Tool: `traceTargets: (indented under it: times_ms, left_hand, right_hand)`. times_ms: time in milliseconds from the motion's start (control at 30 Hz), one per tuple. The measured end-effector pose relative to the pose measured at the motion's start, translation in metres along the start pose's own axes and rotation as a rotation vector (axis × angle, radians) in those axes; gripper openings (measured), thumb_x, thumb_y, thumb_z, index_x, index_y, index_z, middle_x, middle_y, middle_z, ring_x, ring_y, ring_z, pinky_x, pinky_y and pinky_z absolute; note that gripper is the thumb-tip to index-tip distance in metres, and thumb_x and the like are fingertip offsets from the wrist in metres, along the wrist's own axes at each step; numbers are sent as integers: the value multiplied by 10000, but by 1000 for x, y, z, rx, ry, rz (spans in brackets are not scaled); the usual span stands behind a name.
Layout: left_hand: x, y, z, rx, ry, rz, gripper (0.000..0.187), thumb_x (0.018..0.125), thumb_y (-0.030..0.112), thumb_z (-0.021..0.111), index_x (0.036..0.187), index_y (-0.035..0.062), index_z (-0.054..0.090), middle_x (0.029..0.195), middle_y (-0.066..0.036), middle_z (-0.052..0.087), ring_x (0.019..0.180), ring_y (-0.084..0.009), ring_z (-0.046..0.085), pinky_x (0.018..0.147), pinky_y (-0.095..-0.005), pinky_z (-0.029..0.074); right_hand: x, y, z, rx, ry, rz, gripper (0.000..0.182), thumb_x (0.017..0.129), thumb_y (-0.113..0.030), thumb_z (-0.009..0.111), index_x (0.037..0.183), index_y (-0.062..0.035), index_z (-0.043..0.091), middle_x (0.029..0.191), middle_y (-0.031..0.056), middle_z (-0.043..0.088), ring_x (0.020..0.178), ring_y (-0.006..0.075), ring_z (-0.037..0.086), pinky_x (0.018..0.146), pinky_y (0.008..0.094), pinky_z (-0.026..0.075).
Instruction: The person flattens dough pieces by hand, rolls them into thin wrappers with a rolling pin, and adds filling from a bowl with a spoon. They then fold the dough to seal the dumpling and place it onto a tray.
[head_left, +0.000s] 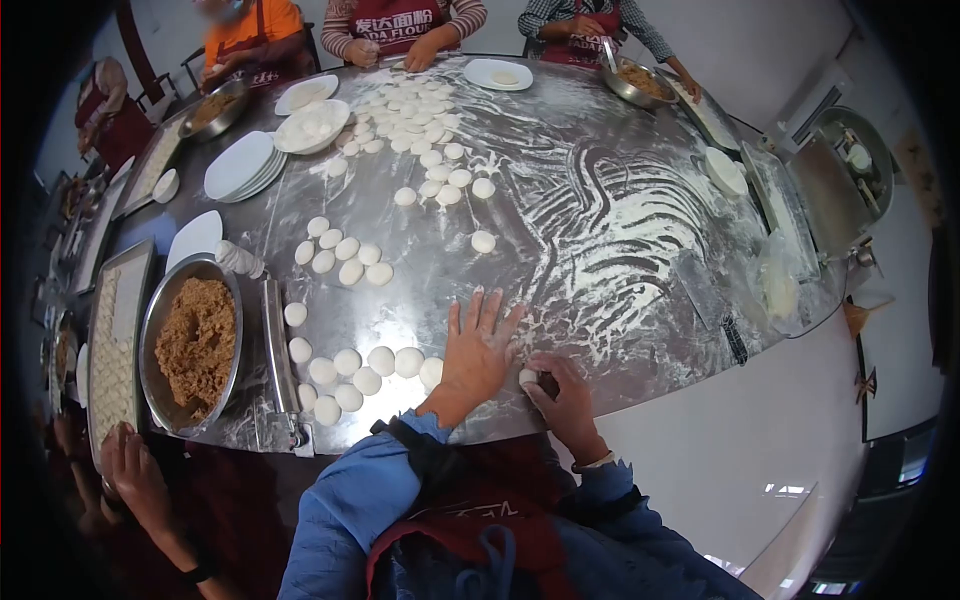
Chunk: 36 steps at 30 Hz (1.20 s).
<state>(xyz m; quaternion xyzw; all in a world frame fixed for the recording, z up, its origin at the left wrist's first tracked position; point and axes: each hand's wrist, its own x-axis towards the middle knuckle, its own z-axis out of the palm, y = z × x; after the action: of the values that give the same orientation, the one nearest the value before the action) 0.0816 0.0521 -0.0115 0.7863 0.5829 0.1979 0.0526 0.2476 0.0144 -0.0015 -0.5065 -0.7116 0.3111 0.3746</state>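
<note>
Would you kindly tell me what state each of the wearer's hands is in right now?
Left hand: open, palm down over the floured grey metal table.
Right hand: curled, holding a small round white dough piece.

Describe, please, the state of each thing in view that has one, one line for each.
Left hand: open, palm down
Right hand: curled, holding a dough piece
Nearby dough rounds: uncovered, unstacked
Nearest bowl: uncovered, heaped with filling
Near tray: partly filled
Upper-left plates: some stacked
Tabletop: floury, streaked at right
</note>
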Motion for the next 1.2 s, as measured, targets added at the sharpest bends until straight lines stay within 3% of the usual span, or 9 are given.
traceTargets:
  times_ms: [67,500,700,867,900,933,1000,1100,1200]
  left_hand:
    - [0,-2,-1,-6,11,-6,523,855,273,549,1348,187,397,1398,-153,335,1310,-360,267,1054,-543,181]
    - [2,1,-3,-1,34,-29,499,856,256,546,1334,184,421,1392,-140,343,1305,-363,269,1051,-563,176]
    - [33,46,-45,-117,178,55,565,847,278,567,1374,208,373,1436,-127,285,1329,-367,229,1033,-613,149]
    - [22,63,7,-192,-19,252,543,848,320,565,1355,221,402,1449,-106,278,1327,-364,238,1039,-606,148]
    - [25,60,14,-135,-60,248,530,847,326,565,1347,229,415,1440,-106,296,1323,-363,249,1042,-601,152]
    - [23,60,17,-80,-108,242,518,847,332,564,1338,236,429,1430,-106,313,1318,-363,260,1044,-596,155]
    - [18,59,18,-89,-117,251,513,844,336,566,1332,242,437,1418,-108,331,1313,-361,269,1045,-593,157]
    - [25,52,11,-55,-103,256,512,835,335,576,1323,245,447,1401,-110,357,1306,-362,281,1045,-592,159]
    - [9,34,-3,8,-93,184,512,820,306,596,1308,225,463,1385,-118,375,1296,-370,289,1042,-589,168]
  right_hand:
    - [0,3,3,-139,14,-133,308,737,-83,670,1034,-76,590,1003,112,591,950,286,547,828,369,452]
    - [6,2,4,-242,15,-131,190,791,-82,588,977,-45,603,961,147,588,921,322,536,808,396,438]
    - [3,7,-10,-5,191,57,192,851,-76,529,1021,-14,592,960,180,587,886,339,569,794,386,447]
    - [-16,23,-18,56,338,143,187,867,-68,501,1038,-8,549,957,173,590,884,319,582,792,375,452]
    - [-18,31,-17,126,361,189,161,873,-10,456,1005,-1,547,925,110,589,920,210,576,817,298,438]
    - [-18,38,-20,111,392,192,161,873,-10,456,1005,-1,547,925,110,589,920,210,576,817,298,438]
    - [-16,45,-27,41,462,135,181,872,-7,454,1021,-12,556,933,104,580,956,190,560,824,292,437]
    - [7,63,-88,-374,483,117,283,763,-12,500,1038,-21,565,1027,170,564,965,334,533,873,403,414]
    - [25,101,-173,-711,609,133,348,732,-33,530,1079,-38,559,1117,173,555,1060,341,500,940,422,372]
